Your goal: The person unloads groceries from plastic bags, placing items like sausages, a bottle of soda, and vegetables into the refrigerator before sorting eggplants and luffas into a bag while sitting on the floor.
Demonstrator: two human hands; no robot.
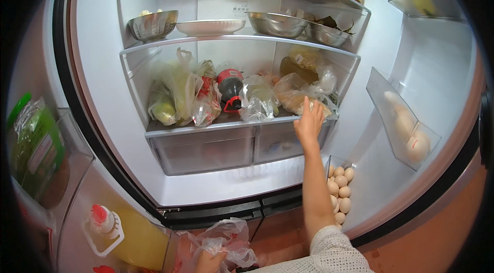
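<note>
My right hand (310, 120) reaches into the lower refrigerator shelf with its fingers apart, at the front of a plastic bag of brownish food (291, 95). Whether the fingertips touch the bag cannot be told. Low in the view, my left hand (211, 260) grips a crumpled clear plastic bag (233, 238) with red print. To the left of my right hand lie a clear bag with something pale green (258, 97), a large dark soda bottle (230, 86) with a red handle ring, and several bagged vegetables (179, 91).
Metal bowls (278, 25) and a white dish (211, 27) stand on the shelf above. Drawers (204, 149) sit below. The right door holds eggs (341, 181) in a bin and round items in another (418, 145). A jug of yellow liquid (141, 240) stands in the left door.
</note>
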